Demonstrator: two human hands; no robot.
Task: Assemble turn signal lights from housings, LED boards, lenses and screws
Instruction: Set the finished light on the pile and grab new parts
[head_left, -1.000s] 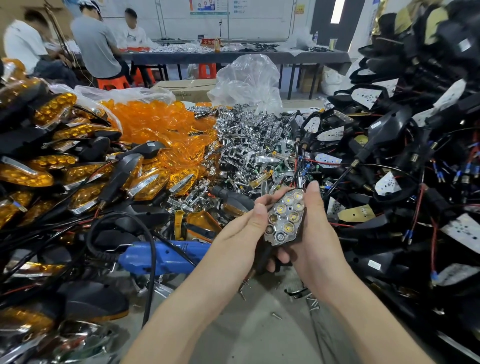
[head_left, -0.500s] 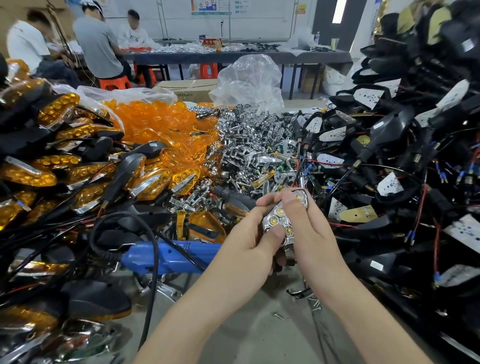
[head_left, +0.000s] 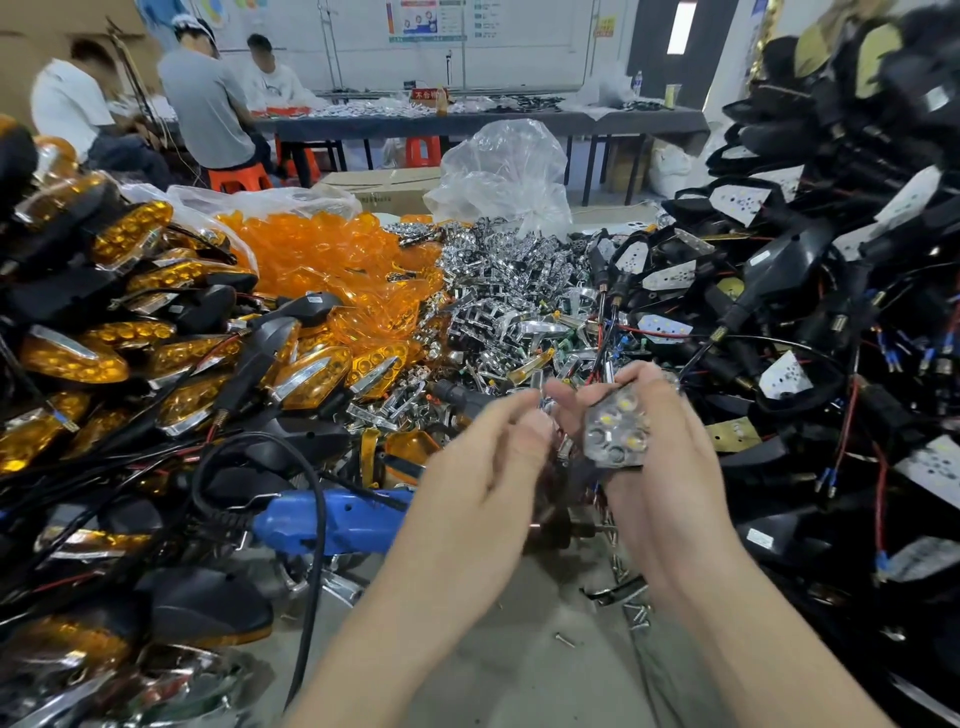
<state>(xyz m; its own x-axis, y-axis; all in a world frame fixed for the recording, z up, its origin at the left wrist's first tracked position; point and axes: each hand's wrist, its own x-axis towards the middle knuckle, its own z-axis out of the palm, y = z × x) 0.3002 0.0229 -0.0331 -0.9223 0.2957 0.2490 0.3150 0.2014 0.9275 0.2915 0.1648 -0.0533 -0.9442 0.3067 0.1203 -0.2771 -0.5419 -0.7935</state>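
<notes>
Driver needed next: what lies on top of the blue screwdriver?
A black cable crosses over the middle of the blue screwdriver. Its end toward the hands is hidden behind the left hand.

The grey bench (head_left: 519, 675) carries screws (head_left: 636, 616) near its front edge, a blue driver (head_left: 332, 522) beside them, finished lights (head_left: 78, 358) left, lenses (head_left: 322, 249) and reflectors (head_left: 498, 291) behind, housings (head_left: 779, 312) right.

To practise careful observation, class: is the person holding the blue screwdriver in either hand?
No, the blue screwdriver lies among parts left of the left hand, and the right hand grips a chrome reflector.
</notes>
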